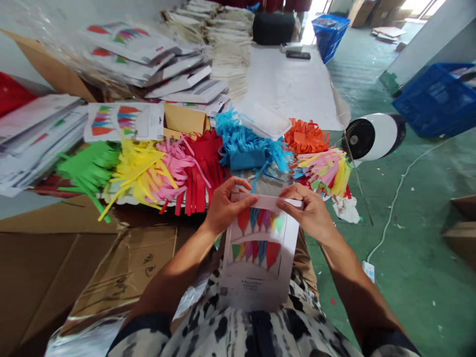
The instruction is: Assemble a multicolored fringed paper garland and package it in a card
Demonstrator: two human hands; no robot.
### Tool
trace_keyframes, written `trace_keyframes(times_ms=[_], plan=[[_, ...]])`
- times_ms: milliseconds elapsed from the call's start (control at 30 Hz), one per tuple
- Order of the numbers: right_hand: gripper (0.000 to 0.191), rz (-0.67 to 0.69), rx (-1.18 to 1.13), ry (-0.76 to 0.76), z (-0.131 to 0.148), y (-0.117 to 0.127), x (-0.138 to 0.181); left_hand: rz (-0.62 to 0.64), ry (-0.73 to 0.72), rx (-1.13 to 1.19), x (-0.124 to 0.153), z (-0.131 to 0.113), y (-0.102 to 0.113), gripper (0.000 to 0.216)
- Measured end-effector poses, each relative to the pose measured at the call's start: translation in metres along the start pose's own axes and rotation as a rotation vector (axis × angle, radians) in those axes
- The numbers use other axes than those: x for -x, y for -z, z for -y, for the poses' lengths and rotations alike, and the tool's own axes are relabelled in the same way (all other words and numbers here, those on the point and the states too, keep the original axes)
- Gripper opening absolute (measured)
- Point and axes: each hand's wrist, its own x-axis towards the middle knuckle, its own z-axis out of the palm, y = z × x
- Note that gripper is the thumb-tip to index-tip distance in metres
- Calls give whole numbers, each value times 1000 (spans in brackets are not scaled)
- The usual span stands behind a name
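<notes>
A flat white printed box [256, 292], showing two rows of coloured tassels, leans against my body over my lap. My left hand [228, 204] pinches the left corner of its folded far edge between thumb and fingers. At the right corner of that same edge, my right hand [307, 210] grips with the thumb on top. Just beyond both hands lies blue fringed tissue paper [247, 151], with a few strands hanging down close to the box edge. Whether anything is inside the box cannot be seen.
Fringed bundles in green [91, 166], yellow [139, 166], pink [174, 166], red [203, 168] and orange [307, 136] line the table front. Printed boxes [178, 79] are stacked behind. A fan [375, 136] stands right, cardboard [122, 267] lies left, and blue crates [433, 101] sit on the floor.
</notes>
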Motion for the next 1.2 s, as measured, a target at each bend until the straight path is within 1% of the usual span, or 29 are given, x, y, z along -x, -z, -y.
trace_keyframes(times_ms=[67,133,167,200,233,267,333,367,400,433,467,500,567,633,700,767,833,900,1000,1100,1200], plan=[[21,3,-49,6,-5,0,-3,32,40,90,-4,5,4,40],[24,-22,-85,-8,-15,2,-10,57,64,139,-11,11,11,41],[27,-41,-89,-21,-22,3,-14,75,61,113,-15,13,14,40],[31,-58,-78,-34,-28,2,-18,94,37,34,-19,14,17,37],[34,-75,-46,-43,-35,1,-22,102,-19,-98,-22,15,18,31],[35,-89,9,-45,-41,0,-26,89,-108,-270,-25,15,19,25],[33,-101,172,-20,-49,-5,-31,39,-350,-636,-30,14,17,17],[30,-102,257,19,-51,-8,-32,35,-470,-776,-33,14,15,17],[28,-99,336,74,-52,-10,-32,61,-568,-871,-36,15,13,19],[27,-92,409,138,-52,-11,-32,119,-637,-924,-39,17,12,22],[27,-81,470,202,-51,-11,-31,197,-674,-946,-42,19,10,24],[27,-64,516,258,-50,-11,-30,268,-688,-947,-46,22,10,25],[27,-10,559,326,-49,-7,-30,347,-682,-919,-53,28,10,23],[28,65,544,359,-48,0,-32,359,-674,-889,-59,31,10,22],[29,126,503,389,-50,6,-36,335,-677,-887,-63,32,9,24],[32,146,471,401,-53,10,-41,313,-679,-926,-66,31,7,28],[35,122,453,379,-57,12,-46,281,-683,-987,-69,32,4,30],[37,75,450,355,-61,10,-51,222,-695,-1063,-72,34,0,31],[36,14,480,360,-65,6,-59,154,-723,-1176,-78,37,-4,31],[33,-7,539,361,-65,4,-65,165,-755,-1233,-81,38,-8,30],[34,-20,605,352,-65,2,-70,149,-728,-1232,-81,39,-13,30]])
